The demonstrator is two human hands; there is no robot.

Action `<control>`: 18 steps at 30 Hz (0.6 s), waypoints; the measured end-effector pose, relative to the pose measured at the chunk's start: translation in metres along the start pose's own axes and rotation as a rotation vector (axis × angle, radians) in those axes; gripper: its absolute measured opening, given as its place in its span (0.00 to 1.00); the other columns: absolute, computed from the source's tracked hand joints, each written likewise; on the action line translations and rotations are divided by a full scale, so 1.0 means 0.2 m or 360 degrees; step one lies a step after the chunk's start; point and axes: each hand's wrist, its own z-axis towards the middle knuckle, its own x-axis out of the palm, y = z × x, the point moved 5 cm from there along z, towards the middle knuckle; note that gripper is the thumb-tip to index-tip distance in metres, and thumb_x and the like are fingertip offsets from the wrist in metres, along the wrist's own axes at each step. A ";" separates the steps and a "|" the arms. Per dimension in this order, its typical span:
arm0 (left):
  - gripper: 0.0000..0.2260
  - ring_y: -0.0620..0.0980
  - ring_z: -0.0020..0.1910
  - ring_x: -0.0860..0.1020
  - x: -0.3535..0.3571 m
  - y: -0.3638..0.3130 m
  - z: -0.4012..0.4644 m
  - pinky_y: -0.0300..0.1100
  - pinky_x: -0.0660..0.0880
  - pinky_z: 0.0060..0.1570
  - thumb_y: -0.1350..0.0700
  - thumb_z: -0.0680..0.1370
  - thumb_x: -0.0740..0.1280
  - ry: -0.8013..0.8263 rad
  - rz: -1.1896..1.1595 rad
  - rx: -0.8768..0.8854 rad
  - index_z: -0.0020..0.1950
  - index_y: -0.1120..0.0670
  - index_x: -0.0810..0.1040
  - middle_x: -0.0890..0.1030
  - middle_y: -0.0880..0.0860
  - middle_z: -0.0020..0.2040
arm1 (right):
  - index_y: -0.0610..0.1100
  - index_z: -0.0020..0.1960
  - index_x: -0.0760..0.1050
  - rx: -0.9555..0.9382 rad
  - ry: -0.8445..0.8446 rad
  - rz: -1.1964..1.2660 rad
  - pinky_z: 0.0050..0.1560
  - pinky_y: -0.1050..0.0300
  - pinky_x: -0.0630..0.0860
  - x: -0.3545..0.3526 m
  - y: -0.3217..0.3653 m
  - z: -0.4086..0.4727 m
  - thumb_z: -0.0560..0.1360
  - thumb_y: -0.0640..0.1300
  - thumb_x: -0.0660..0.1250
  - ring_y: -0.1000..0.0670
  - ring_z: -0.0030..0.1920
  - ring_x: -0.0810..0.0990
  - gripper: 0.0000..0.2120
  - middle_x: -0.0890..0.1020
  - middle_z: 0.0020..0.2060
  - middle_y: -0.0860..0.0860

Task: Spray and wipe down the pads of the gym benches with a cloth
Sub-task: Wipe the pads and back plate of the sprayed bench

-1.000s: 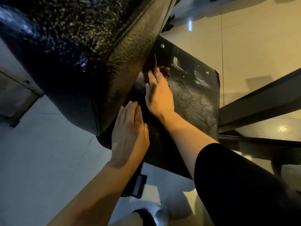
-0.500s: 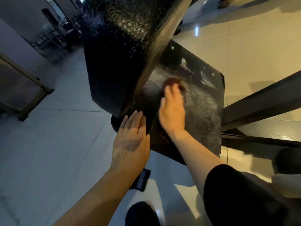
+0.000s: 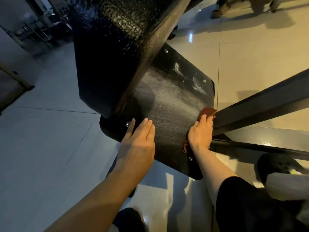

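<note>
Where the black backrest pad (image 3: 127, 52) slanted down from the top of the view, a flat black seat pad (image 3: 168, 104) was seen below it, its grained surface streaked with pale wet smears and dotted with small metal studs near the corners. A brown cloth (image 3: 207, 112) was pressed against the pad's right edge, just beside a dark metal frame bar (image 3: 260, 104) that ran up to the right.

The right hand (image 3: 200, 133) was laid flat over the cloth with fingers nearly straight, so that brown fabric showed beyond the fingertips and again at the wrist; whether the thumb was hooked round the cloth could not be told. The left hand (image 3: 138, 144) was spread open on the near left part of the seat pad, fingers straight and together, with nothing held, its fingertips close to a stud and to the lower end of the backrest pad.

On the right the seat pad was bounded tightly by the frame bar and a second dark rail (image 3: 260, 146) below it, and little room was left there for the cloth. On the upper left the pad was overhung by the backrest. Pale tiled floor (image 3: 41, 148) lay open to the left and in front, and the middle of the pad was left uncovered between the two hands.
</note>
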 end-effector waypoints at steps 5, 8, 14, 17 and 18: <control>0.21 0.61 0.66 0.75 -0.04 0.11 0.02 0.56 0.65 0.69 0.61 0.72 0.66 -0.0068 0.0032 -0.0166 0.64 0.66 0.75 0.78 0.64 0.62 | 0.40 0.76 0.61 -0.0810 0.0108 0.0257 0.75 0.50 0.58 0.14 0.63 -0.28 0.82 0.41 0.57 0.44 0.76 0.57 0.23 0.59 0.77 0.44; 0.23 0.63 0.67 0.72 -0.09 0.16 -0.01 0.56 0.63 0.69 0.61 0.73 0.66 -0.0056 0.0021 -0.0373 0.67 0.66 0.70 0.75 0.66 0.64 | 0.41 0.77 0.59 -0.1186 0.0302 0.0290 0.76 0.50 0.56 0.17 0.80 -0.41 0.83 0.42 0.56 0.44 0.78 0.52 0.24 0.56 0.78 0.44; 0.24 0.59 0.70 0.67 -0.12 0.16 -0.08 0.53 0.57 0.74 0.54 0.75 0.60 -0.0001 -0.0074 -0.0339 0.68 0.65 0.71 0.73 0.64 0.66 | 0.43 0.78 0.57 -0.0865 0.0198 0.0101 0.74 0.52 0.61 0.11 0.53 -0.21 0.84 0.43 0.53 0.46 0.77 0.56 0.24 0.54 0.79 0.47; 0.24 0.60 0.71 0.68 -0.15 0.18 -0.12 0.53 0.59 0.73 0.56 0.75 0.68 -0.0002 -0.0140 -0.0360 0.68 0.65 0.72 0.73 0.63 0.66 | 0.41 0.78 0.55 -0.0449 0.0115 0.0109 0.75 0.49 0.59 0.10 0.42 -0.15 0.84 0.43 0.52 0.44 0.77 0.55 0.24 0.55 0.78 0.45; 0.26 0.60 0.71 0.68 -0.16 0.18 -0.13 0.53 0.59 0.72 0.55 0.73 0.70 0.0008 -0.0154 -0.0377 0.68 0.65 0.72 0.73 0.63 0.67 | 0.39 0.78 0.56 -0.0437 0.0077 0.0094 0.76 0.48 0.57 0.10 0.45 -0.17 0.83 0.43 0.52 0.43 0.77 0.54 0.24 0.55 0.78 0.44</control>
